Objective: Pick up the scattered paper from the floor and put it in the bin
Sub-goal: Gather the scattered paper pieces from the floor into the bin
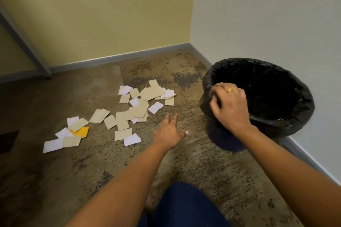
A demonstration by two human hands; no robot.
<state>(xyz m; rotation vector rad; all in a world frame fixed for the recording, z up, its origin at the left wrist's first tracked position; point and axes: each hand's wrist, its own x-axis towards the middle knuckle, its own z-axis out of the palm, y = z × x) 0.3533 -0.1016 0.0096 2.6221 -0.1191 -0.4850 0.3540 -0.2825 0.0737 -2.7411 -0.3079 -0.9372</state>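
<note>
Paper (136,112): mostly beige, some white, one yellow piece (81,131). Bin (227,140) dark blue, liner (287,125) black. Floor (203,171) mottled brown, dark-speckled. Left wall (110,14) yellow. Skirting (120,57) grey. Ring (229,90) gold.

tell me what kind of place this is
Likely a corner of an indoor room, perhaps an office or home: a yellow wall and a white wall meet above a grey skirting board, the floor is mottled brown, and a black-lined bin stands by the white wall.
</note>
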